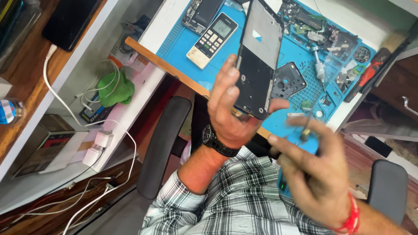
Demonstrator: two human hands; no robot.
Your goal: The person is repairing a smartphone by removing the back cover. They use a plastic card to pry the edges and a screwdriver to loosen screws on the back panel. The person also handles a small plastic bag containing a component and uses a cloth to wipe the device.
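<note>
My left hand (230, 111) holds an opened phone frame (257, 56) upright by its lower edge, inner side facing me, above the blue work mat (183, 41). A black watch sits on that wrist. My right hand (315, 167), blurred, is closed around a small thin tool (305, 130) with a blue-handled object beneath the palm, just right of and below the phone frame. A red thread band circles the right wrist.
On the mat lie a white remote control (212, 40), another disassembled phone (201, 14), a black back cover (287, 79) and loose parts. A red-handled screwdriver (372, 69) rests at the right edge. Chair armrests (163, 146) flank me. White chargers and cables (98, 146) lie left.
</note>
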